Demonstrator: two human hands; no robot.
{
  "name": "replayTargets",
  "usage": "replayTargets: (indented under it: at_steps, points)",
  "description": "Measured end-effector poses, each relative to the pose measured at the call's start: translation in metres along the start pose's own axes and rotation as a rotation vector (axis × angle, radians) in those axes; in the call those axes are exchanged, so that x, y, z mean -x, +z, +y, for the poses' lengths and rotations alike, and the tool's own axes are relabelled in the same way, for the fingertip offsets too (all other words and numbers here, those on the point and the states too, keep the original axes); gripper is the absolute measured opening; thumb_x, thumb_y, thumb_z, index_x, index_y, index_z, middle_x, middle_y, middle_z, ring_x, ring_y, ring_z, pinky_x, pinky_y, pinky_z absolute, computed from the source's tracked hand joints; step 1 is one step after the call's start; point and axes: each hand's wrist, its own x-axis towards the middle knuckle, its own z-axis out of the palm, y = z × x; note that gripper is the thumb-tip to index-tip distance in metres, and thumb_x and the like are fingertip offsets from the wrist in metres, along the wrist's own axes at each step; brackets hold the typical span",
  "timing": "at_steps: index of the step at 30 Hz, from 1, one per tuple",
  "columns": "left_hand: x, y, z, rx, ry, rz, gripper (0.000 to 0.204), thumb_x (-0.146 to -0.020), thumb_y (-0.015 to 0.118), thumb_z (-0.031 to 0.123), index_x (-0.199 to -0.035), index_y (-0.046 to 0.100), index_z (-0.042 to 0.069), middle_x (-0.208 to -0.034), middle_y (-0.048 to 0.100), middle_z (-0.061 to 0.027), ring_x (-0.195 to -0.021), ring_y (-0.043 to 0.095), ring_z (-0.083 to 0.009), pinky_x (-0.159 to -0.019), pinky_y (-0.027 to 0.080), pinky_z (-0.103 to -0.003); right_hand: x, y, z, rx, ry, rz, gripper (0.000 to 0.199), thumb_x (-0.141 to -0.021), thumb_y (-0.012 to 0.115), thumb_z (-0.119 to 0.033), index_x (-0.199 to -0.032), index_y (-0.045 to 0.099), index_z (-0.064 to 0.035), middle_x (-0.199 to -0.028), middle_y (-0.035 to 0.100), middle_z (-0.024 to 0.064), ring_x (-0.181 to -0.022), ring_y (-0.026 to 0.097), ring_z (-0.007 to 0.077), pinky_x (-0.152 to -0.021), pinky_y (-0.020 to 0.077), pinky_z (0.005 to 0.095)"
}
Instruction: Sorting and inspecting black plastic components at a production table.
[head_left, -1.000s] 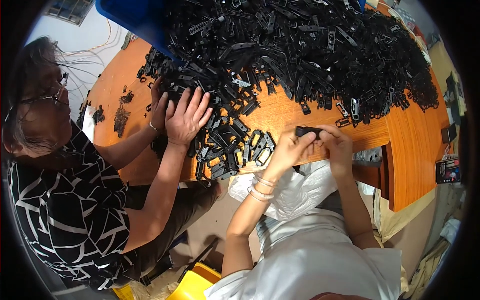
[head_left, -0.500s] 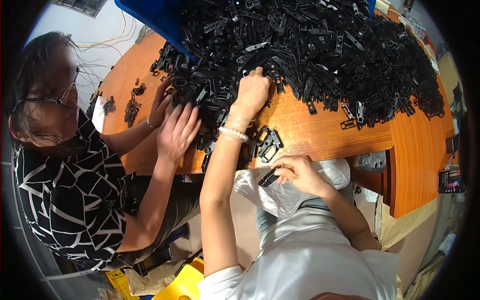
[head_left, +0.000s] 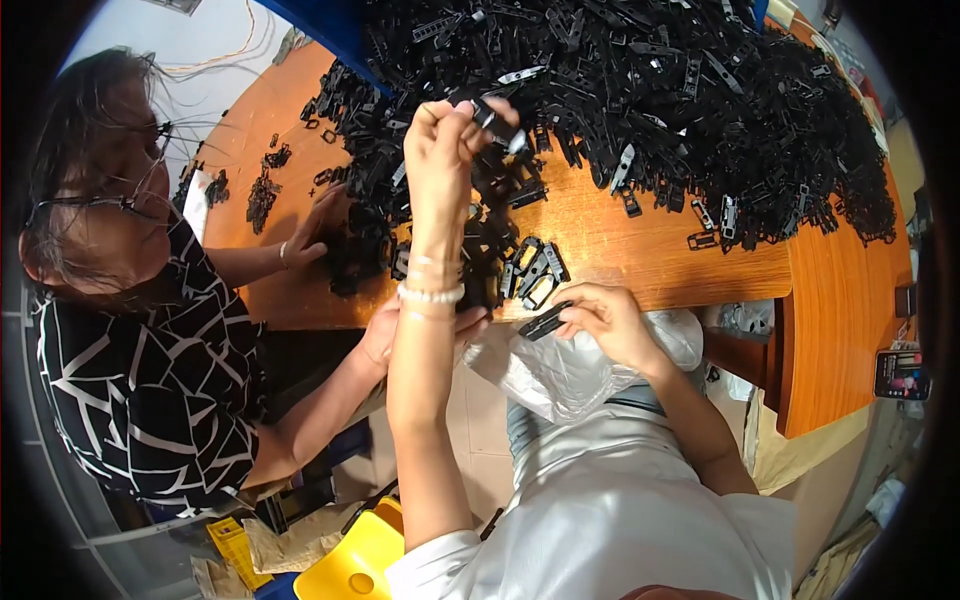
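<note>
My left hand [head_left: 438, 140], with a white bead bracelet at the wrist, is raised over the near side of a heap of black plastic parts [head_left: 600, 90]. Its fingers are closed on an oblong black plastic part [head_left: 492, 121] with a pale end, blurred by motion. Lower down, at the table's near edge, my right hand [head_left: 610, 322] pinches a slim black plastic part [head_left: 546, 321] between thumb and fingers. Just beyond that hand, a small group of black frame-shaped parts [head_left: 540, 270] lies on the wooden table [head_left: 690, 265].
A person in a black-and-white patterned top [head_left: 140, 380] sits at the left, one hand [head_left: 310, 235] by the heap, the other under my left forearm. A blue bin [head_left: 325, 35] stands at the back. White plastic sheeting [head_left: 540, 375] covers my lap; a yellow container [head_left: 355, 560] is below.
My left hand has come up from the heap and moved left, now with a part in it. The right hand's part has tilted flatter. The other person's nearer hand has dropped toward the table edge.
</note>
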Motion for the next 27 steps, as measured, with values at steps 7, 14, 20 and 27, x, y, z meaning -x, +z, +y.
replayTargets:
  at_steps: [7, 14, 20, 27]
  points:
    - [0.100, 0.029, 0.010, -0.382, -0.442, -0.049, 0.017, -0.081, 0.060, 0.015, -0.081, 0.057, -0.002, -0.064, 0.059, -0.0069, -0.041, 0.050, -0.0081, -0.034, 0.037, -0.018, 0.012, -0.030, -0.027, -0.220, -0.020, -0.007, 0.019, -0.082, 0.050, 0.003, -0.100, 0.052, 0.0082, -0.077, 0.061, 0.0165, -0.067, 0.062, 0.0192, -0.061, 0.0501, 0.0257]
    - [0.130, 0.040, -0.007, -0.534, -0.540, -0.214, 0.020, -0.082, 0.060, 0.012, -0.091, 0.061, -0.005, -0.071, 0.062, -0.0048, -0.057, 0.054, -0.0060, -0.052, 0.043, -0.018, 0.020, -0.021, -0.024, -0.157, -0.333, 0.147, 0.024, -0.075, 0.054, 0.012, -0.099, 0.052, 0.0088, -0.092, 0.053, 0.0127, -0.076, 0.062, 0.0197, -0.067, 0.0517, 0.0265]
    - [0.154, 0.044, -0.001, -0.877, -0.093, -0.326, 0.046, -0.075, 0.066, 0.012, -0.113, 0.048, -0.007, -0.094, 0.061, -0.0169, -0.083, 0.061, -0.0200, -0.074, 0.047, -0.029, 0.027, -0.014, -0.017, 0.007, -0.521, 0.253, 0.024, -0.078, 0.050, 0.013, -0.102, 0.050, 0.0093, -0.094, 0.051, 0.0142, -0.080, 0.059, 0.0194, -0.068, 0.0512, 0.0278]
    - [0.158, 0.029, -0.013, -0.894, 0.092, -0.451, 0.041, -0.076, 0.060, 0.007, -0.113, 0.047, -0.004, -0.099, 0.057, -0.0236, -0.087, 0.059, -0.0353, -0.074, 0.046, -0.034, 0.025, -0.022, -0.024, 0.298, -0.565, 0.260, 0.034, -0.069, 0.058, 0.008, -0.102, 0.054, 0.0033, -0.096, 0.054, 0.0126, -0.085, 0.058, 0.0184, -0.074, 0.0489, 0.0278]
